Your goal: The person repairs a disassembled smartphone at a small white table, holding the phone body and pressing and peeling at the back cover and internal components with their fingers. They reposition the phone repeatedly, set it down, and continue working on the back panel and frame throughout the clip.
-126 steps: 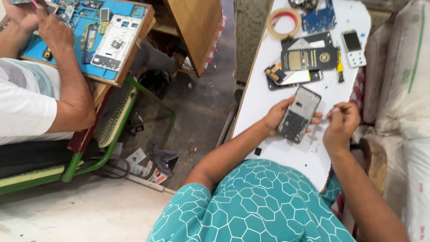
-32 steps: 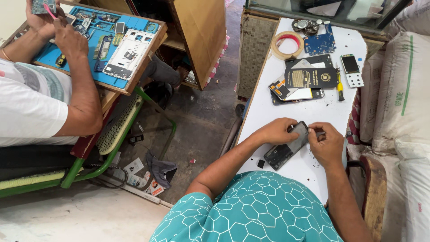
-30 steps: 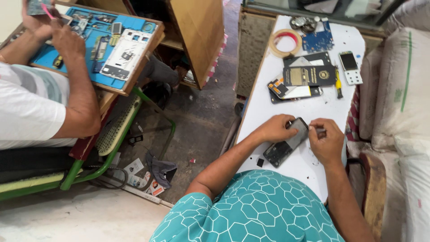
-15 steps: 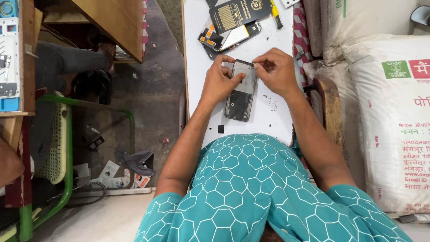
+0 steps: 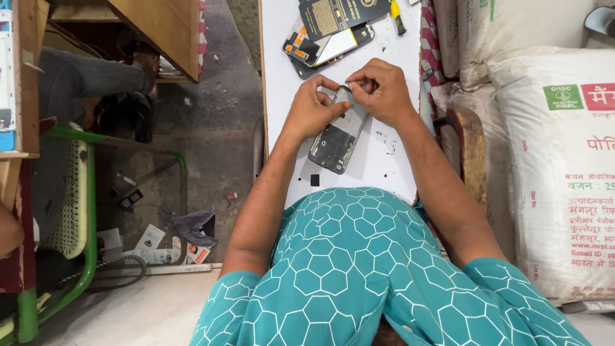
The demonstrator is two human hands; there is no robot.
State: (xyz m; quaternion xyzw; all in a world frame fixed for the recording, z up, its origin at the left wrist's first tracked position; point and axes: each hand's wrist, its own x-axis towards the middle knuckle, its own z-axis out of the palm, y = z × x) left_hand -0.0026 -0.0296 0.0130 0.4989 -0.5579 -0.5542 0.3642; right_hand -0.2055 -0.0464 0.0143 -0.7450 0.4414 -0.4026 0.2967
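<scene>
Steadiness counts: your left hand (image 5: 312, 110) grips the opened phone (image 5: 338, 133) on the white table (image 5: 282, 77), so pinch lightly with your right hand (image 5: 382, 91) at the phone's top edge.

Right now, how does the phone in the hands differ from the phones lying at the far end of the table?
The opened phone is gripped by the left hand and right hand; the stacked phones lie untouched. The opened phone shows its dark insides; the stacked phones show orange and white parts under a dark cover with gold print. The opened phone is alone; the others overlap. All rest on the white table.
</scene>
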